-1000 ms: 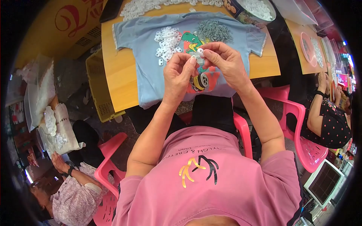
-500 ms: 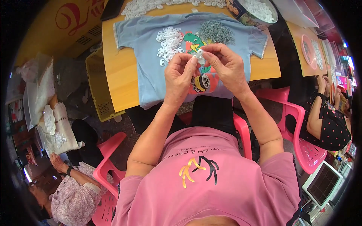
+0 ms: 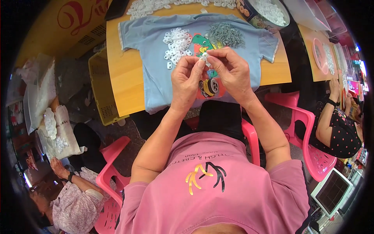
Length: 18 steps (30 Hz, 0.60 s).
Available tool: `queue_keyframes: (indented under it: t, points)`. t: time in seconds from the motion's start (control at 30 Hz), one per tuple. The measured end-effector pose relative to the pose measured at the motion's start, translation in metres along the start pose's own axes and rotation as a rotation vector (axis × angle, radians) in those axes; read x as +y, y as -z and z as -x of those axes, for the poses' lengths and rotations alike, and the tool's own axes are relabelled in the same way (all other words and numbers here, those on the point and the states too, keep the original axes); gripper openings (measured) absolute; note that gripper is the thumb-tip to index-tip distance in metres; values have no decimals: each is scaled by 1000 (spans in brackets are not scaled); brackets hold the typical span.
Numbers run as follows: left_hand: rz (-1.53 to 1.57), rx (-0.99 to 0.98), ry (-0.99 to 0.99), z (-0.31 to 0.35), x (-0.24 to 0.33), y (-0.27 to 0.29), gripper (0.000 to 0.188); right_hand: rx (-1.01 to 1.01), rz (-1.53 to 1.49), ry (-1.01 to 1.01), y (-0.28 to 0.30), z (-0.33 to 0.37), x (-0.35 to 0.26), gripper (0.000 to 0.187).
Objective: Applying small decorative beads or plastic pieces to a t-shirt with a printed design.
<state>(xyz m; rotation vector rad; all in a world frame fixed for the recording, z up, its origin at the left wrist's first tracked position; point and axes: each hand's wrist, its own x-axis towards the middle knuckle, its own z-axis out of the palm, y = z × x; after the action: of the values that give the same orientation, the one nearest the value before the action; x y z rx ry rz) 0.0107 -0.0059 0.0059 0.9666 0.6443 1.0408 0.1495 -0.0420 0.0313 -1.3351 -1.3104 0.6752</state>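
Note:
Over a blue T-shirt [image 3: 157,84] spread on the table, both my hands meet at a small white plastic piece [image 3: 205,56]. My left hand [image 3: 184,80] pinches it between thumb and forefinger. From the other side my right hand [image 3: 233,76] grips it with its thumb and fingertips, which cover part of it. Beyond my left hand, white plastic pieces with holes [image 3: 177,43] lie in a heap on the shirt. A pile of small grey screw-like parts [image 3: 226,34] sits beyond my right hand. Between these piles the shirt's dinosaur print [image 3: 200,41] shows.
Along the far edge of the wooden table [image 3: 122,89] lie more white pieces [image 3: 152,5]. A round tin [image 3: 269,25] of white pieces stands far right. A yellow crate [image 3: 102,89] is left of the table. Pink chairs [image 3: 306,144] and seated people flank me.
My hands have shifted very slightly, and the white piece between the fingertips has turned a little. The piles keep their places on the shirt.

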Motion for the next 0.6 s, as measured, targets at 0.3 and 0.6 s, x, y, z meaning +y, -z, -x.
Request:
queue_keyframes:
  t: [0.3, 0.6]
  points:
    - [56, 48, 18, 0, -2, 2, 13, 127, -67, 20, -22, 8, 2, 14]
    - [156, -28, -32, -5, -2, -1, 16, -15, -406, -270, -4, -4, -6, 23]
